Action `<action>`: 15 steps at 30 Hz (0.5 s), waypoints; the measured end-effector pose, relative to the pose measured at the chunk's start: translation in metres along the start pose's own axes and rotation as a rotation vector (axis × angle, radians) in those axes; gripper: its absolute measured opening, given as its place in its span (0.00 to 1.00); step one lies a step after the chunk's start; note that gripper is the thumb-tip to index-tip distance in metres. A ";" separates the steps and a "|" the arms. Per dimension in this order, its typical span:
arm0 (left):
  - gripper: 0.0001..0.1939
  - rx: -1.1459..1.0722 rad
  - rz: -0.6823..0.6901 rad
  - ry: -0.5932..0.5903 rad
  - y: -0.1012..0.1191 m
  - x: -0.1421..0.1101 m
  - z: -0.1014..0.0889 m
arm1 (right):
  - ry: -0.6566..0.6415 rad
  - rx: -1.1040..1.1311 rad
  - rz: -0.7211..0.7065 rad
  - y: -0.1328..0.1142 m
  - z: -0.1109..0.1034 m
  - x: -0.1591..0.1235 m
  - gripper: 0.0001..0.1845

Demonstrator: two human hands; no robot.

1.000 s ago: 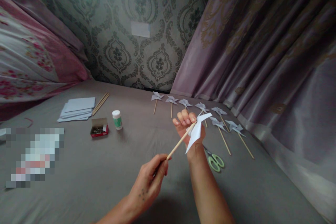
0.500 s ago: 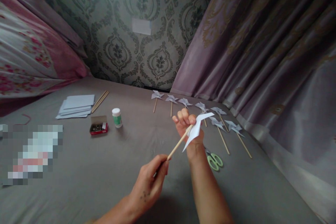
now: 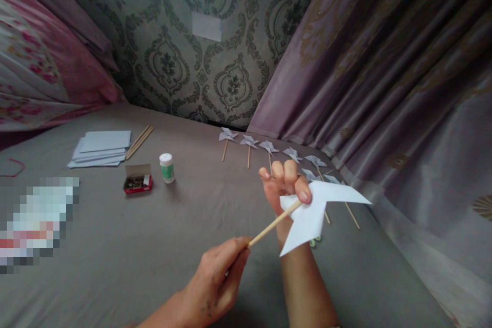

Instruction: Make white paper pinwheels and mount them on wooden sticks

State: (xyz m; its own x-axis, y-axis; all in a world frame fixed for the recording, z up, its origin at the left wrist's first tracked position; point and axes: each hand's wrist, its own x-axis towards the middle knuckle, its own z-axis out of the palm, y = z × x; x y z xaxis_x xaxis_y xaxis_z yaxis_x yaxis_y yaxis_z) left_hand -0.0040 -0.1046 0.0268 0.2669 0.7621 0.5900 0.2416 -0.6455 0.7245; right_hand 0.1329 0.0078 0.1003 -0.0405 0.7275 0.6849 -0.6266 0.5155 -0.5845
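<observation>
My left hand (image 3: pixel 219 279) pinches the lower end of a thin wooden stick (image 3: pixel 272 224), which slants up to the right. My right hand (image 3: pixel 286 189) is closed on the white paper pinwheel (image 3: pixel 315 210) at the stick's top end, thumb pressed on the paper's centre. Both hands are raised above the grey sheet (image 3: pixel 154 246). Behind the right hand lies a row of several finished paper pinwheels on sticks (image 3: pixel 248 142).
A stack of white paper squares (image 3: pixel 100 147) and spare sticks (image 3: pixel 139 141) lie at the back left. Nearer are a small red box of pins (image 3: pixel 136 183) and a white glue bottle (image 3: pixel 166 167). Green-handled scissors (image 3: pixel 315 240) peek from under the pinwheel. Curtains hang on the right.
My right hand has come nearer and lower with the pinwheel, which has turned to show its blades wide. The view has shifted a little, and the scissors are mostly covered.
</observation>
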 end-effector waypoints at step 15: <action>0.08 -0.068 -0.113 -0.113 0.004 0.003 -0.008 | 0.093 -0.050 0.201 -0.012 0.002 -0.002 0.19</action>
State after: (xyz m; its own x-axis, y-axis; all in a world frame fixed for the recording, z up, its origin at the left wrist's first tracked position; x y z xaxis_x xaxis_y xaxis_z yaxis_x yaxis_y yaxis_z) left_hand -0.0097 -0.1041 0.0348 0.3460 0.8167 0.4618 0.2131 -0.5478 0.8090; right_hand 0.1388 -0.0008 0.1066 -0.0869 0.8553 0.5107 -0.5735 0.3763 -0.7277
